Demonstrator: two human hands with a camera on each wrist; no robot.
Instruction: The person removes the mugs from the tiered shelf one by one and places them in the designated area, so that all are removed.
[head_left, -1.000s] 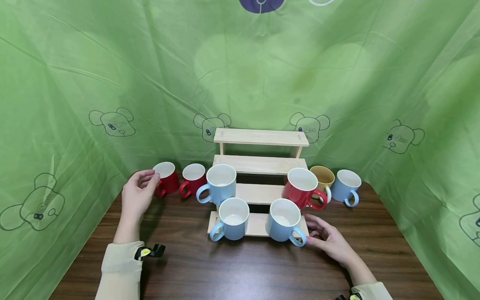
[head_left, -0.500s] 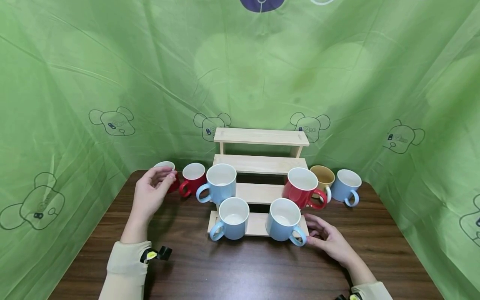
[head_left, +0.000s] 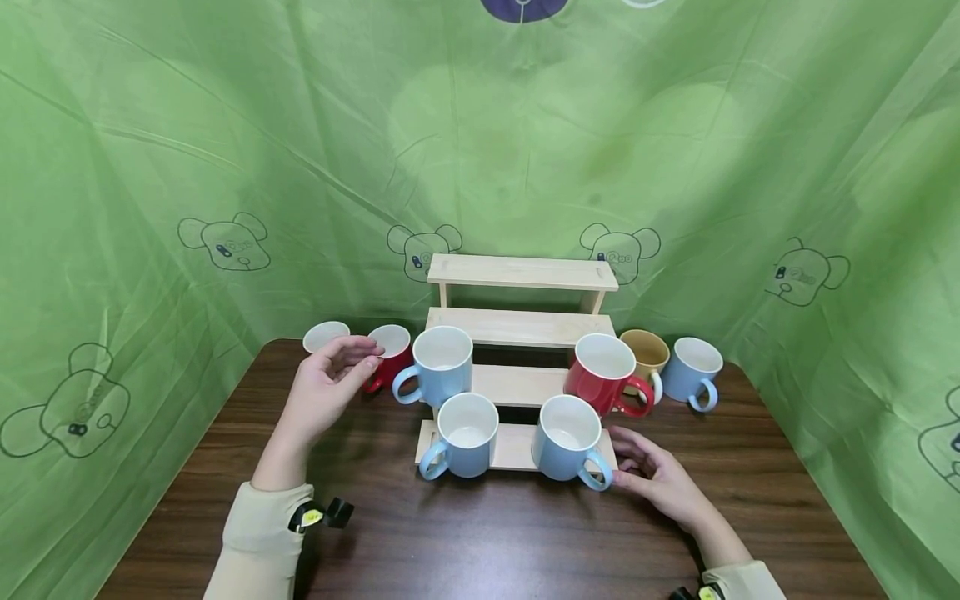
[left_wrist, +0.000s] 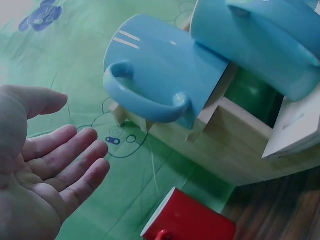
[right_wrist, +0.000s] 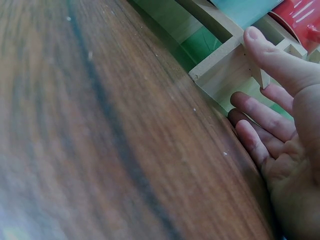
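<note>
My left hand (head_left: 322, 396) hovers over the table's left side, fingers loosely bent and holding nothing. Just beyond its fingertips stands a red mug (head_left: 396, 362), partly covered by the hand; a second mug (head_left: 326, 335) behind the hand shows mainly its white inside. In the left wrist view the palm and fingers (left_wrist: 75, 172) are apart from the blue mug (left_wrist: 150, 65) on the stand. My right hand (head_left: 660, 479) rests at the right end of the wooden tiered stand (head_left: 517, 450), thumb and fingertips at its edge, near a blue mug (head_left: 567, 437).
On the bottom step also sits a left blue mug (head_left: 467, 437). One step up are another blue mug (head_left: 442, 367) and a red mug (head_left: 600, 375). Right of the stand, a yellow mug (head_left: 643, 354) and blue mug (head_left: 690, 375) stand before the green curtain (head_left: 517, 167).
My left hand has moved right, from the leftmost red mug past it toward the second red mug. The right hand has stayed at the stand's edge; the mugs have not moved.
</note>
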